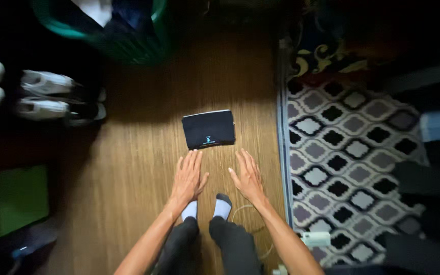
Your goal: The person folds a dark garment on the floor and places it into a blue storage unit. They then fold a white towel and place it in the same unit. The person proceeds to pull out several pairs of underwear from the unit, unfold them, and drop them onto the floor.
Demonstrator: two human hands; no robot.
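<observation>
1. Folded dark garment (209, 129) lies flat on the wooden floor (128, 168) as a neat rectangle, with a small light print near its near edge. It already looks fully folded, with no loose sleeve or hem sticking out.
2. Your left hand (188, 179) hovers or rests just short of the garment's near edge, fingers spread and palm down, holding nothing.
3. Your right hand (248, 176) sits beside it, also just short of the garment and a little toward the rug side, fingers extended, empty.
4. Neither hand touches the cloth as far as you can see; there is a narrow strip of bare floor between fingertips and fabric.
5. Beyond the garment stands a green laundry basket (128, 38) with clothes in it, so more pieces seem left to handle.
6. To the garment's right lies a patterned rug (352, 153) with black and grey diamonds; to its left, well apart, white sneakers (47, 94) stand in a row.
7. Your socked feet (207, 208) sit between your wrists, on the near side of the garment.
</observation>
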